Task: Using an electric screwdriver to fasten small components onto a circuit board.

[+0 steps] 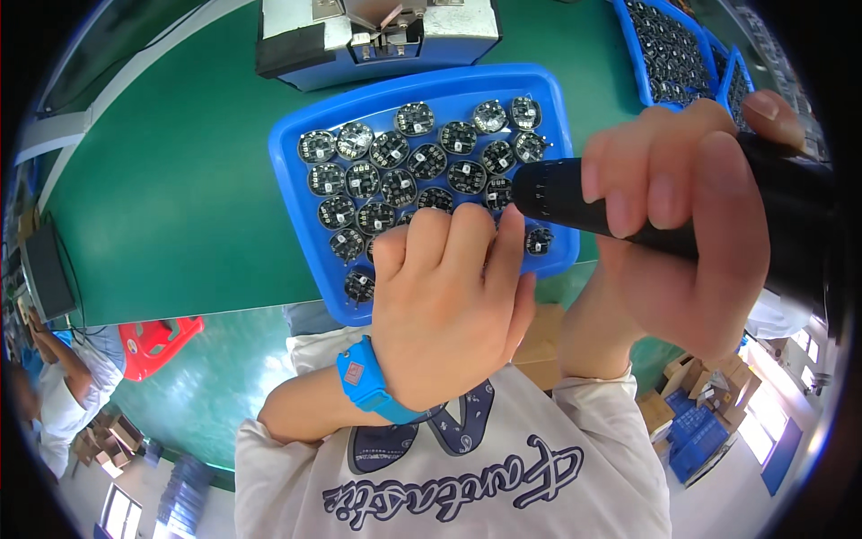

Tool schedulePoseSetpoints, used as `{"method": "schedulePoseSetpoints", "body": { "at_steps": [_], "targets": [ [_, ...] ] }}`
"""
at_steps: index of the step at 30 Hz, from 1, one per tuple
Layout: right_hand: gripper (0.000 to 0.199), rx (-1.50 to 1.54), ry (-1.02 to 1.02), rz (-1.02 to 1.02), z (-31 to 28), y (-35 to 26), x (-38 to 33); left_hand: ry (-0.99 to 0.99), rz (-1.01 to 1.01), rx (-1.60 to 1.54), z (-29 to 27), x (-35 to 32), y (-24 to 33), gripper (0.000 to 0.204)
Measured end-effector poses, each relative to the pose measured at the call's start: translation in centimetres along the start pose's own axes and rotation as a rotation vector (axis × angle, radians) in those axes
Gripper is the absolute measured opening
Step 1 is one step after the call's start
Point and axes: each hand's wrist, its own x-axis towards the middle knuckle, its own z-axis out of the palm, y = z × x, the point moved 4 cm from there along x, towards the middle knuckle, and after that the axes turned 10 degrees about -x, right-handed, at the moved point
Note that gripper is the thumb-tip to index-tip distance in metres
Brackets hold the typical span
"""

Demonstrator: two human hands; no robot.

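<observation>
A blue tray [289, 180] lies on the green table, holding several small round black circuit boards [398, 187] in loose rows. My left hand [444, 287], with a blue band at the wrist, is over the tray's near side. Its fingers are curled downward and closed; what they hold, if anything, is hidden beneath the hand. My right hand [682, 207] is wrapped round a thick black electric screwdriver [566, 195] with scale marks near its front end. The tool points left over the tray's right side, close to my left index finger, and its tip cannot be made out.
A box-shaped white and grey machine [377, 45] stands just beyond the tray. Blue trays of dark parts [664, 54] sit at the far right. A person [76, 386] is at the left, beside a red stool [162, 346]. Cardboard boxes [718, 386] are stacked at the right.
</observation>
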Motion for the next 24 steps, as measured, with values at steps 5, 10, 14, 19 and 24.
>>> {"method": "schedulePoseSetpoints", "body": {
  "at_steps": [5,10,14,19,24],
  "targets": [
    [0.058,0.083,-0.108,-0.162,-0.2,2.3,0.5,-0.015,-0.022,0.029,0.3,0.1,-0.2,0.038],
    [0.059,0.292,-0.087,-0.227,-0.1,3.5,0.3,-0.055,-0.023,0.044,0.5,0.2,0.0,0.031],
    [0.053,0.432,-0.086,-0.055,-0.4,3.2,1.1,-0.049,-0.015,0.100,0.4,0.3,0.3,0.037],
    [0.048,0.569,-0.081,0.118,-0.1,1.9,1.1,-0.042,0.027,0.166,0.8,0.2,0.5,0.036],
    [0.056,0.403,-0.045,0.223,0.0,1.8,0.7,-0.055,0.034,0.146,0.8,0.3,0.7,0.031]
  ]
}}
